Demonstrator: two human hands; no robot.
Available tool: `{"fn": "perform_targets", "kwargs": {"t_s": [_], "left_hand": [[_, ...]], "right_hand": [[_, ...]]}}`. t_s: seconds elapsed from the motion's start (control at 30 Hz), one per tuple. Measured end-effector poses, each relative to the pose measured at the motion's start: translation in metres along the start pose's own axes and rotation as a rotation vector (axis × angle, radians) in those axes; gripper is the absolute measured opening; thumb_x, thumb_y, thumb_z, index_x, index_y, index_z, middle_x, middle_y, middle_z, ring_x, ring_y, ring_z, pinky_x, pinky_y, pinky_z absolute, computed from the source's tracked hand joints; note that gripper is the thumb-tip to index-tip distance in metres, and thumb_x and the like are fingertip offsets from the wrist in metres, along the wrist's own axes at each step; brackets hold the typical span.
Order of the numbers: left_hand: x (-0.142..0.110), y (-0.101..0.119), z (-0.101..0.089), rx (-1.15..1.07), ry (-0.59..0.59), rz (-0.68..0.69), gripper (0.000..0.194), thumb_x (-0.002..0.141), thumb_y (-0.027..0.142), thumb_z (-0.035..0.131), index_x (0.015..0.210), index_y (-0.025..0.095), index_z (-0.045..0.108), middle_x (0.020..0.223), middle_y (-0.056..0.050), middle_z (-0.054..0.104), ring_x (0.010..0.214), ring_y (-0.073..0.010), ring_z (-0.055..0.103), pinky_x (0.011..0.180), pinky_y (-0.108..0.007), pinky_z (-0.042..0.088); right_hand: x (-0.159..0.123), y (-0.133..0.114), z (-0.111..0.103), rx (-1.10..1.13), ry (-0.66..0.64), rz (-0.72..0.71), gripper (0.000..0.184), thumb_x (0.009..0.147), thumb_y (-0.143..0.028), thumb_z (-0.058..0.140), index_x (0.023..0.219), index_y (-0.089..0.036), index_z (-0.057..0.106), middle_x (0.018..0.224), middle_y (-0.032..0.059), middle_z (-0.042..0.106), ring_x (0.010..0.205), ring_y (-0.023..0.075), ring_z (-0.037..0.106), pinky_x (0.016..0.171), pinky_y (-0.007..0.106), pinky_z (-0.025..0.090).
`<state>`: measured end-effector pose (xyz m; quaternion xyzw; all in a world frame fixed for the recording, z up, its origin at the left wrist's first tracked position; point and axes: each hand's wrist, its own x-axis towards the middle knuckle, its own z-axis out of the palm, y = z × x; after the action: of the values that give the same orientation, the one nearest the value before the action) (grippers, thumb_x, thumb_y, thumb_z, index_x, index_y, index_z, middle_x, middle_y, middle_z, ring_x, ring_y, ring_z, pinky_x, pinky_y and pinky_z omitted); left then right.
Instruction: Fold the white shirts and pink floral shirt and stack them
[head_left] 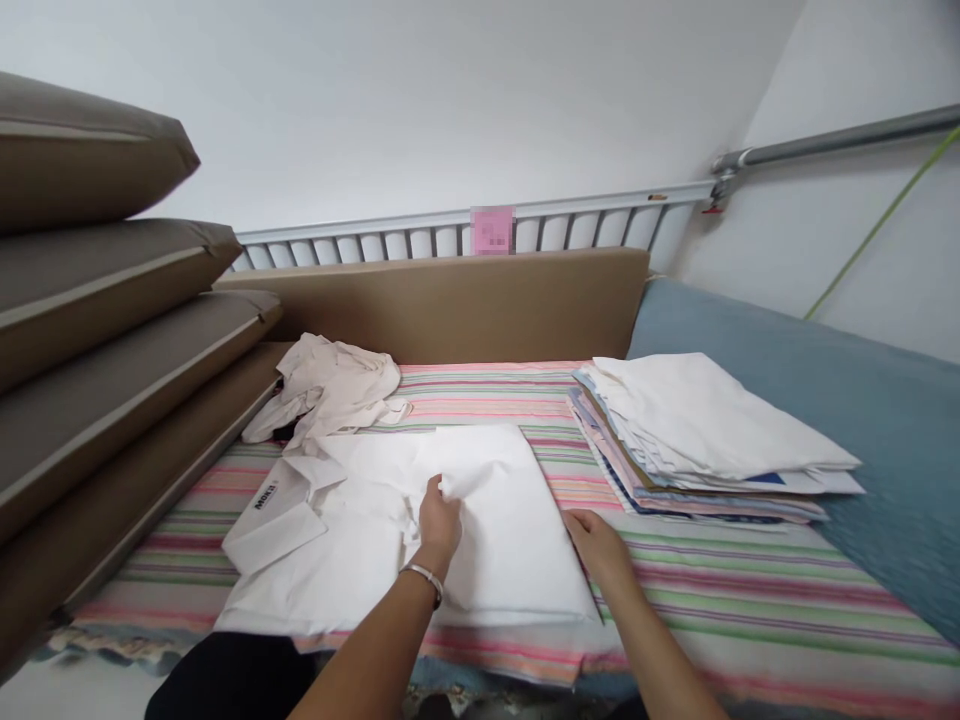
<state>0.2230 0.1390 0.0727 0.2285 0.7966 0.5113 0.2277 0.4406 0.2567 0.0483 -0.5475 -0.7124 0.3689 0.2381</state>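
A white shirt (352, 540) lies flat and partly folded on the striped bed sheet (750, 590), its collar with a dark label at the left. My left hand (439, 520), with a silver bracelet on the wrist, pinches a fold of the fabric near the shirt's middle. Flat on the folded shirt's right edge rests my right hand (596, 545), fingers together.
A stack of folded garments (705, 440), white on top, lies at the right. A crumpled cream garment (337, 385) sits behind the shirt. Brown cushions (97, 350) are piled at the left. A brown headboard (465, 300) and a white rail stand at the back, with a blue blanket (862, 420) at the right.
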Motion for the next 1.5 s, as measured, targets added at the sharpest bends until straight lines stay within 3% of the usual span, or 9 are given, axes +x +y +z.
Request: {"fn": "perform_targets", "kwargs": {"t_s": [0.13,0.27,0.53,0.77,1.0,1.27,1.4,1.5], "left_hand": [[-0.005,0.000,-0.003,-0.072,0.022,0.122,0.050,0.069,0.007,0.054,0.118,0.015,0.053,0.108,-0.011,0.065,0.100,-0.0195,0.059,0.088,-0.029,0.044],[-0.005,0.001,-0.009,-0.147,0.026,0.173,0.048,0.069,0.007,0.054,0.117,0.015,0.056,0.106,-0.009,0.066,0.097,-0.0186,0.061,0.087,-0.028,0.046],[0.000,-0.006,-0.035,-0.196,0.030,0.134,0.047,0.065,0.003,0.051,0.110,0.013,0.060,0.097,-0.008,0.069,0.086,-0.0170,0.063,0.080,-0.027,0.047],[0.004,-0.005,-0.040,-0.138,-0.002,0.141,0.043,0.064,0.002,0.050,0.104,0.013,0.062,0.086,-0.006,0.068,0.074,-0.0158,0.062,0.070,-0.026,0.048],[0.015,-0.009,-0.050,-0.165,-0.046,0.136,0.056,0.067,0.006,0.056,0.122,0.015,0.051,0.087,-0.004,0.068,0.072,-0.0137,0.062,0.067,-0.024,0.049],[0.012,-0.030,-0.062,-0.030,-0.034,0.093,0.057,0.066,0.002,0.055,0.121,0.014,0.050,0.095,-0.007,0.068,0.084,-0.0150,0.063,0.077,-0.026,0.047],[0.002,-0.019,-0.074,0.107,-0.020,0.060,0.063,0.068,0.008,0.058,0.129,0.009,0.042,0.091,-0.012,0.067,0.084,-0.0228,0.063,0.081,-0.038,0.047],[-0.012,0.000,-0.077,0.383,0.131,0.335,0.059,0.076,0.018,0.055,0.133,0.012,0.038,0.120,-0.018,0.057,0.111,-0.0281,0.053,0.096,-0.044,0.039]], "right_hand": [[0.004,0.001,0.004,-0.033,-0.046,0.003,0.039,0.076,-0.047,0.038,0.089,-0.019,0.063,0.091,0.0060,0.068,0.085,0.0214,0.061,0.074,0.030,0.042],[0.008,0.005,0.006,-0.027,-0.059,-0.003,0.038,0.076,-0.046,0.040,0.089,-0.019,0.062,0.093,0.0065,0.068,0.086,0.0211,0.061,0.074,0.029,0.042],[0.002,-0.007,0.009,-0.038,-0.067,-0.006,0.034,0.079,-0.044,0.040,0.087,-0.019,0.062,0.091,0.0059,0.068,0.085,0.0208,0.061,0.075,0.030,0.043],[-0.007,-0.016,0.012,-0.042,-0.009,-0.059,0.030,0.081,-0.037,0.043,0.094,-0.017,0.060,0.094,0.0075,0.068,0.085,0.0197,0.062,0.076,0.029,0.045],[-0.015,-0.025,0.023,-0.050,-0.006,-0.148,0.037,0.081,-0.033,0.044,0.111,-0.016,0.058,0.109,0.0091,0.064,0.094,0.0195,0.060,0.087,0.031,0.044],[-0.015,-0.021,0.032,-0.051,-0.032,-0.170,0.040,0.079,-0.030,0.047,0.114,-0.015,0.057,0.112,0.0098,0.062,0.101,0.0208,0.057,0.090,0.033,0.042],[-0.016,-0.020,0.027,0.028,-0.076,-0.074,0.047,0.072,-0.025,0.052,0.118,-0.017,0.053,0.103,0.0066,0.066,0.093,0.0197,0.061,0.082,0.030,0.045],[-0.021,-0.018,0.023,0.032,-0.136,0.047,0.056,0.070,-0.021,0.053,0.125,-0.015,0.048,0.088,0.0038,0.067,0.078,0.0180,0.063,0.071,0.027,0.047]]}}
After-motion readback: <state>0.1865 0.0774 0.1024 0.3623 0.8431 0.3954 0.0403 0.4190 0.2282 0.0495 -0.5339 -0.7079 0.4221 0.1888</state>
